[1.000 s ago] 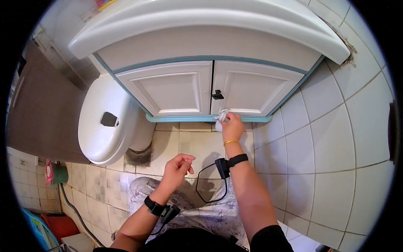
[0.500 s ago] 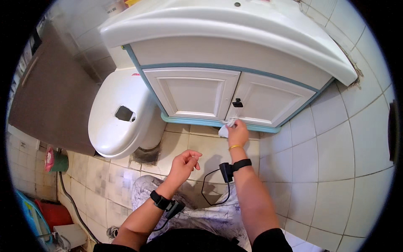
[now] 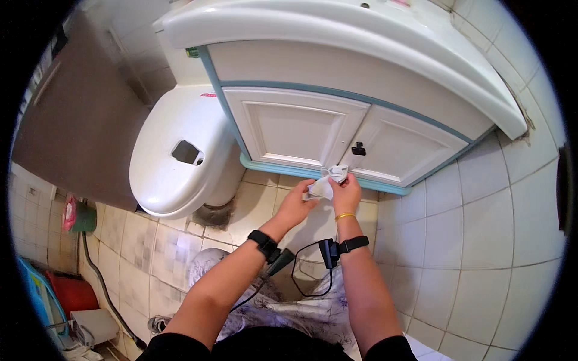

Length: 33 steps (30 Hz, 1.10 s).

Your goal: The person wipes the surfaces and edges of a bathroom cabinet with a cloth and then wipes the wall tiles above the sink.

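Observation:
A crumpled whitish cloth (image 3: 321,188) is stretched between my hands, just in front of the vanity cabinet's lower edge. My right hand (image 3: 347,192) grips its right part, where a bunched piece sticks up over the fingers. At the cloth's left end, the fingers of my left hand (image 3: 297,202) are closed on its edge. Behind them stand the cabinet doors (image 3: 289,129), white panels in a light blue frame. A small black latch (image 3: 359,148) sits on the right door, above my right hand. Each wrist wears a black strap with a cabled device.
A white toilet (image 3: 162,138) with a hole in its lid stands left of the cabinet. The white basin (image 3: 337,45) overhangs the doors. Tiled wall (image 3: 481,234) rises on the right. A dark hose (image 3: 99,280) and a red bin (image 3: 71,298) lie at the lower left.
My left hand has moved up and right from its free position and now holds the cloth with my right. The cloth is raised slightly and more spread. The view has shifted a little.

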Each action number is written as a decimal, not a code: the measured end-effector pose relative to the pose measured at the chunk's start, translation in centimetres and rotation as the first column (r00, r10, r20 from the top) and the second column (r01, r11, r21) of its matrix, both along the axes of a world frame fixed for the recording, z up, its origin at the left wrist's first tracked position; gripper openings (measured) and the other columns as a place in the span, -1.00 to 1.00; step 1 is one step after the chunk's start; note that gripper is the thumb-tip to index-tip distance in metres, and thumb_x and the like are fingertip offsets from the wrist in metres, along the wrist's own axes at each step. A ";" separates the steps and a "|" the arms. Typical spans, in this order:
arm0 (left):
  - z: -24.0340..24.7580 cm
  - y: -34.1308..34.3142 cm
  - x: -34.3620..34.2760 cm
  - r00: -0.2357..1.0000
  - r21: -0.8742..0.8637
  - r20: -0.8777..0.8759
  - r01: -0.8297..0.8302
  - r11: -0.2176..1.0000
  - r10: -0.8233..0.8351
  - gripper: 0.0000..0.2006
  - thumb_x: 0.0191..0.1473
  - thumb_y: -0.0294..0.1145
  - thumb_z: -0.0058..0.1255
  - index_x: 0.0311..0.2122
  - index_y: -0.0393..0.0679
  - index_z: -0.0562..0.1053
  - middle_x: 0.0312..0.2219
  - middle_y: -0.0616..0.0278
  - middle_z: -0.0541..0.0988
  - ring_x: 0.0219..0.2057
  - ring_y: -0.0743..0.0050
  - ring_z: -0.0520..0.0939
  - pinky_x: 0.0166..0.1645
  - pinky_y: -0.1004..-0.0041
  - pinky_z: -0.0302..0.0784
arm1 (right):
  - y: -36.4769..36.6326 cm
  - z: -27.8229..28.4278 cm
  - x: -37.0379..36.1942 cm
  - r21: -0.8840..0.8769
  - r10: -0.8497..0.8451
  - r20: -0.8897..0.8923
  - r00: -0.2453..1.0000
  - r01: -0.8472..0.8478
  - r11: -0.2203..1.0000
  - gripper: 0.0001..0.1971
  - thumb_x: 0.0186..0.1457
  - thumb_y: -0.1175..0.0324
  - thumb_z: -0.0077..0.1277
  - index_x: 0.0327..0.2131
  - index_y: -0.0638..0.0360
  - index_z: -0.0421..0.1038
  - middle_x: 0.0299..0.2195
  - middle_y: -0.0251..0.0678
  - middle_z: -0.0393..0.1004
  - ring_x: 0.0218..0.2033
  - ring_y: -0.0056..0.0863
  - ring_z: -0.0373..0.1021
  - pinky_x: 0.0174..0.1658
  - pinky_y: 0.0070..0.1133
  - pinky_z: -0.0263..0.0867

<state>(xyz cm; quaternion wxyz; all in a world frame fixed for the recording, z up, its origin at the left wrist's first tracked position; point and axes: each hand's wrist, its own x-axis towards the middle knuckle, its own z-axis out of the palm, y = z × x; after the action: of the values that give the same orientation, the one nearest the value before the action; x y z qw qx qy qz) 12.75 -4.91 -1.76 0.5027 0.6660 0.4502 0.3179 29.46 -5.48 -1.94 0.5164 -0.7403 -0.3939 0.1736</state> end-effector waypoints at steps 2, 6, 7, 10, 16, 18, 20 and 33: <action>-1.4 0.8 1.2 0.999 0.101 -0.034 -0.010 0.995 0.013 -0.43 0.05 -0.44 0.21 0.17 -0.19 0.29 -0.05 0.01 0.51 -0.22 0.23 0.61 -0.14 0.37 0.56 | 0.5 0.0 -0.3 0.029 0.004 -0.083 0.997 -0.002 1.000 -0.69 -0.14 0.38 0.38 -0.31 0.27 0.52 -0.44 -0.20 0.59 -0.44 -0.40 0.53 -0.32 -0.48 0.39; -1.1 2.0 2.8 0.993 0.088 -0.089 -0.071 0.994 0.079 -0.36 -0.05 -0.38 0.31 0.12 -0.21 0.27 -0.13 -0.10 0.53 -0.17 0.03 0.61 -0.11 0.23 0.53 | 1.2 -0.1 -1.2 -0.035 -0.063 -0.043 0.997 0.061 0.998 -0.74 -0.15 0.34 0.39 -0.42 0.25 0.53 -0.57 -0.25 0.56 -0.55 -0.41 0.49 -0.41 -0.47 0.37; -0.8 2.3 2.7 0.982 0.029 -0.147 -0.112 0.993 0.115 -0.38 -0.08 -0.35 0.33 0.07 -0.22 0.29 -0.15 -0.12 0.54 -0.17 0.02 0.61 -0.10 0.21 0.52 | 1.5 0.2 -1.9 -0.037 -0.051 -0.043 0.998 0.049 0.998 -0.74 -0.15 0.34 0.39 -0.42 0.25 0.53 -0.57 -0.25 0.56 -0.55 -0.41 0.49 -0.41 -0.47 0.37; -1.7 3.3 1.8 0.933 0.112 -0.182 -0.293 0.950 0.309 -0.45 -0.09 -0.34 0.35 -0.03 -0.24 0.31 -0.28 -0.06 0.55 -0.25 0.10 0.61 -0.16 0.26 0.52 | 2.6 0.6 -3.9 -0.164 -0.017 -0.046 0.999 0.009 0.986 -0.73 -0.17 0.32 0.40 -0.45 0.26 0.53 -0.60 -0.26 0.55 -0.58 -0.41 0.47 -0.45 -0.47 0.34; -4.1 5.4 -3.5 0.885 0.083 -0.137 -0.436 0.896 0.444 -0.48 -0.13 -0.39 0.36 -0.08 -0.21 0.32 -0.34 -0.01 0.53 -0.28 0.10 0.59 -0.20 0.25 0.53 | 5.3 0.3 -10.0 -0.140 0.097 0.086 0.992 -0.084 0.987 -0.67 -0.21 0.24 0.42 -0.51 0.24 0.51 -0.61 -0.21 0.53 -0.62 -0.37 0.45 -0.48 -0.46 0.33; -3.9 6.0 -5.4 0.869 -0.051 -0.086 -0.493 0.869 0.488 -0.47 -0.14 -0.41 0.36 -0.08 -0.23 0.32 -0.24 -0.16 0.58 -0.16 -0.12 0.63 -0.10 0.18 0.53 | 6.1 0.6 -12.0 -0.148 0.150 0.119 0.982 -0.132 0.980 -0.69 -0.20 0.24 0.40 -0.51 0.24 0.51 -0.57 -0.15 0.54 -0.55 -0.25 0.47 -0.42 -0.40 0.36; -4.6 6.6 -8.1 0.841 -0.060 -0.081 -0.540 0.840 0.535 -0.46 -0.13 -0.40 0.35 -0.06 -0.23 0.32 -0.22 -0.17 0.58 -0.15 -0.11 0.63 -0.10 0.19 0.53 | 6.8 1.2 -14.1 -0.175 0.296 0.147 0.944 -0.270 0.947 -0.75 -0.12 0.28 0.32 -0.43 0.24 0.54 -0.49 -0.08 0.57 -0.42 -0.10 0.52 -0.31 -0.33 0.41; -1.6 8.1 -11.1 0.781 0.307 -0.155 -0.544 0.781 0.605 -0.77 -0.01 -0.47 0.16 -0.22 -0.27 0.44 -0.37 -0.13 0.58 -0.29 -0.21 0.61 -0.21 0.08 0.53 | 1.1 1.3 -6.5 -0.159 0.490 0.236 0.839 -0.464 0.871 -0.66 0.07 0.43 0.11 -0.03 0.13 0.49 -0.14 -0.09 0.52 -0.16 -0.14 0.47 -0.09 -0.35 0.39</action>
<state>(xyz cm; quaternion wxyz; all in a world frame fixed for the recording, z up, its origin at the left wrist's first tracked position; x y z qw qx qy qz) 1.66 3.15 -3.38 0.2347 0.5861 0.6485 0.4253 22.99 -4.35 -0.65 0.3626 -0.6592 -0.6233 0.2133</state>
